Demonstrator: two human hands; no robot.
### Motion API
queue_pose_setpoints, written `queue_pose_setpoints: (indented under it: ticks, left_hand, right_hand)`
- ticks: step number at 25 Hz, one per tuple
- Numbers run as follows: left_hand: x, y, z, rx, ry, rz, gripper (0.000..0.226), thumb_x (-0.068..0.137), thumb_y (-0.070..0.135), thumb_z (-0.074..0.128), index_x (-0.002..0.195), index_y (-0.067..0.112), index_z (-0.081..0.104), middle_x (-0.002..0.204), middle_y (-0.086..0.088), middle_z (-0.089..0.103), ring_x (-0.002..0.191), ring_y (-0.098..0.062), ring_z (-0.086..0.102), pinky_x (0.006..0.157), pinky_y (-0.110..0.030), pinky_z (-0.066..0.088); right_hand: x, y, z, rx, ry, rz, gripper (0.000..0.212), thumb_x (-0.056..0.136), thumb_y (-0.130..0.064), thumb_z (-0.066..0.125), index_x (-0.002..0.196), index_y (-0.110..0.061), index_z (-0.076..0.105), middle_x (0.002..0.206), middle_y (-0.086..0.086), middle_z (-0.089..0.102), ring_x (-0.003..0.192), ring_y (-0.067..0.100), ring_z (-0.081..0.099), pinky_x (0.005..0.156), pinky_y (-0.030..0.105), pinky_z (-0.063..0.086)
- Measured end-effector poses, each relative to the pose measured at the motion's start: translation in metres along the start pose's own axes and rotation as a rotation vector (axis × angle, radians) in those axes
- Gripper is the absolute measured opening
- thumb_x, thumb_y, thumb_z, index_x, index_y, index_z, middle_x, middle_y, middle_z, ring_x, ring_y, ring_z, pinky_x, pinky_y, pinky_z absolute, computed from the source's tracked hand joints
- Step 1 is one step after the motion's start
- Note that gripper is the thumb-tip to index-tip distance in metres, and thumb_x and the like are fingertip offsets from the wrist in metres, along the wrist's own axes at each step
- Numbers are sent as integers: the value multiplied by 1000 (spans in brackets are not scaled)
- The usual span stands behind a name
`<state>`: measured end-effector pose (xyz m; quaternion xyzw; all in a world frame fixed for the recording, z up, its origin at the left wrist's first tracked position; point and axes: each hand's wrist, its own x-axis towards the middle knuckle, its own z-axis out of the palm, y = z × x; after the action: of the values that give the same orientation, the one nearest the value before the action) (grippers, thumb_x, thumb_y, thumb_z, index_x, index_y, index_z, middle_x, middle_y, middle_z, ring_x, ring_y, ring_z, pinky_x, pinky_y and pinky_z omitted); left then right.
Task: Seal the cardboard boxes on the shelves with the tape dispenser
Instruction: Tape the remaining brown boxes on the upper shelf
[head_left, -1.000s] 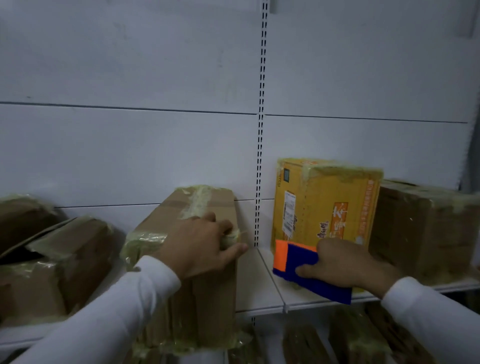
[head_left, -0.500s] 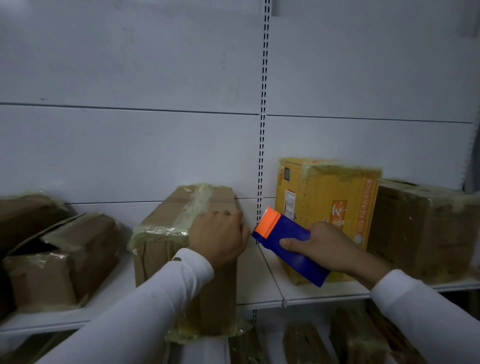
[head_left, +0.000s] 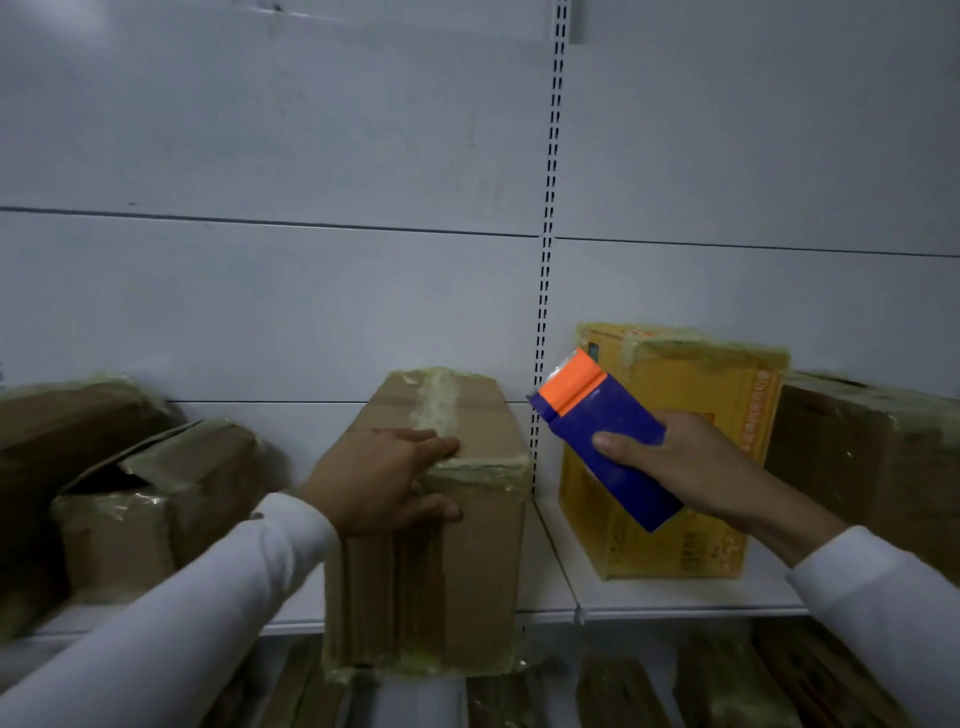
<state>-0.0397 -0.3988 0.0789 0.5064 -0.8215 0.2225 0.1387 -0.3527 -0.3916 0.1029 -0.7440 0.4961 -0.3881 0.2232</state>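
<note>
Your left hand (head_left: 384, 480) lies flat with straight fingers on the brown box (head_left: 447, 525). At its 3 o'clock, your right hand (head_left: 691, 467) grips the blue tape dispenser (head_left: 597, 431).

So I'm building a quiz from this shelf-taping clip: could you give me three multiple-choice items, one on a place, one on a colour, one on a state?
1. Where is the left hand?
A. on the tall brown cardboard box
B. on the yellow printed cardboard box
C. on the white metal shelf

2. What colour is the tip of the blue plastic tape dispenser?
A. green
B. orange
C. white

3. What is the right hand doing?
A. hanging open
B. pressing the wall
C. gripping the dispenser

Answers: 1 A, its palm and fingers lie over the box's top front edge. 2 B, the end pointing up-left is orange. 3 C, its fingers and thumb wrap round the blue body.
</note>
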Motion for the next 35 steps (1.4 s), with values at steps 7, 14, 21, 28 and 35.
queue_pose_setpoints:
  ticks: [7, 14, 21, 28, 35]
  left_hand:
    - [53, 63, 15, -23, 17, -58, 73, 75, 76, 48, 135, 34, 38, 129, 4, 55, 116, -25, 55, 90, -36, 48]
    - [65, 80, 19, -126, 89, -60, 76, 73, 71, 58, 132, 24, 43, 124, -2, 59, 111, -27, 57, 89, -38, 48]
    - [-12, -15, -4, -212, 254, -86, 75, 79, 73, 47, 132, 20, 49, 125, -1, 62, 111, -25, 58, 89, -36, 46]
    - [-125, -182, 11, -155, 74, -274, 71, 81, 68, 50, 133, 21, 47, 129, -2, 58, 117, -23, 53, 97, -34, 42]
    - [-149, -245, 25, -162, 106, -321, 66, 82, 64, 54, 131, 19, 50, 133, -1, 54, 119, -24, 52, 95, -33, 43]
  right_hand:
    - [2, 5, -24, 0, 26, -19, 36, 82, -53, 67, 78, -17, 64, 63, -6, 71, 48, 6, 65, 41, 11, 41]
    - [-8, -1, -21, -29, 66, -13, 45, 73, -61, 65, 72, -16, 64, 60, -4, 70, 47, 8, 63, 47, 20, 42]
    - [-2, -91, 21, -91, 148, -73, 61, 60, -73, 65, 76, -14, 67, 67, -2, 73, 52, 14, 68, 49, 26, 49]
    - [28, -178, 175, -306, 91, -112, 47, 78, -61, 70, 73, -15, 63, 62, 1, 68, 53, 13, 64, 48, 25, 42]
    - [71, -211, 208, -498, 126, -61, 60, 78, -61, 68, 72, -2, 60, 66, 13, 63, 58, 26, 59, 52, 35, 40]
